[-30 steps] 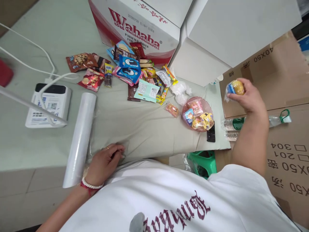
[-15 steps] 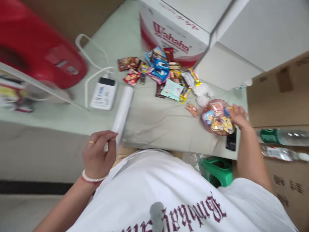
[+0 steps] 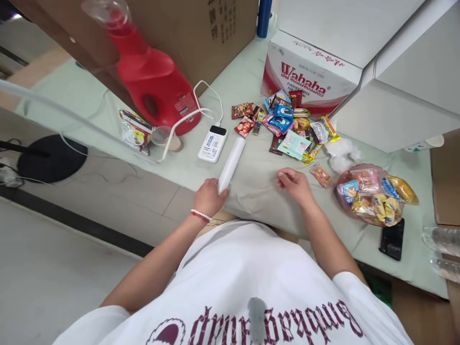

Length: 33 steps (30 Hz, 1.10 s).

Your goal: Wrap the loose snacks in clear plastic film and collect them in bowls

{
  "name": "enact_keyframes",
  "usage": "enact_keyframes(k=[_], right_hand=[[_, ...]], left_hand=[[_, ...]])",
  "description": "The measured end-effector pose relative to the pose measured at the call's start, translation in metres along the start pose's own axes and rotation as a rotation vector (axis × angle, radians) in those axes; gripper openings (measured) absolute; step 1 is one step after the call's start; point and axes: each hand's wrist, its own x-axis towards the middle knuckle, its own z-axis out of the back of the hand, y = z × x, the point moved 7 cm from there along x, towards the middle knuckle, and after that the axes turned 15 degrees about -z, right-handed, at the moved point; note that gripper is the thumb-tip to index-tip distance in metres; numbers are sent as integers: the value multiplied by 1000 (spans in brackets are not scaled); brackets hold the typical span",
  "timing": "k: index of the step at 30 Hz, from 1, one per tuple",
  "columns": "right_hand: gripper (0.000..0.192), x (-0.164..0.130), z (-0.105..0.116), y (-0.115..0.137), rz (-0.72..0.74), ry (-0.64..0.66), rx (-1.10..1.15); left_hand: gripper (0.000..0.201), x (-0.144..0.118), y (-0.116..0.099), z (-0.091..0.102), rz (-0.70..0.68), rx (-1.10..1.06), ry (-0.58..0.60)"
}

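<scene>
We start with the desk [image 3: 258,158], whose pale cover carries everything in reach. A Wahaha carton [image 3: 305,79] stands at its back, and a red bottle [image 3: 158,81] rises on the left. A loose heap of wrapped snacks [image 3: 287,120] lies at the carton's foot. On the right sits a pinkish bowl [image 3: 341,197] filled with packets; a long golden one [image 3: 404,189] overhangs its right rim.

The white roll [image 3: 233,160] lies aslant near the desk's front edge, well apart from the bowl. Our left hand [image 3: 209,196] looks clamped on the roll's near end. Our right hand [image 3: 296,184] hovers low between roll and bowl, fingers curled inward; we see nothing in it, but cannot tell whether the fingertips meet or pinch clear film.

We judge the step in hand to be taking hold of the roll, with the bowl already filled. The next move seems to call for keeping that end firm and bringing the right hand to the roll, clear of the white cabled device [image 3: 213,143] beside it and the small packet [image 3: 321,176] left of the bowl.
</scene>
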Motion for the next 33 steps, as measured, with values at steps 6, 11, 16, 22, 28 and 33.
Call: enact_keyframes(k=[6,11,16,22,28,33], right_hand=[[52,20,-94,-13,-235,109,374],[47,23,-102,-11,-120,-217,326],[41,26,-82,-21,-32,-422,248],[35,33,-70,-34,-78,-303,447],[43,37,-45,-40,-247,-374,586],[49,47,-46,-27,-248,-274,466]], left_hand=[[30,-6,-20,8,-52,-294,-155],[34,-10,-51,-1,-83,-330,-225],[32,0,-64,-16,-119,-496,-177],[30,5,-73,-25,-185,-666,-133],[29,6,-74,-24,-169,-622,-171],[28,1,-79,-23,-189,-586,-170]])
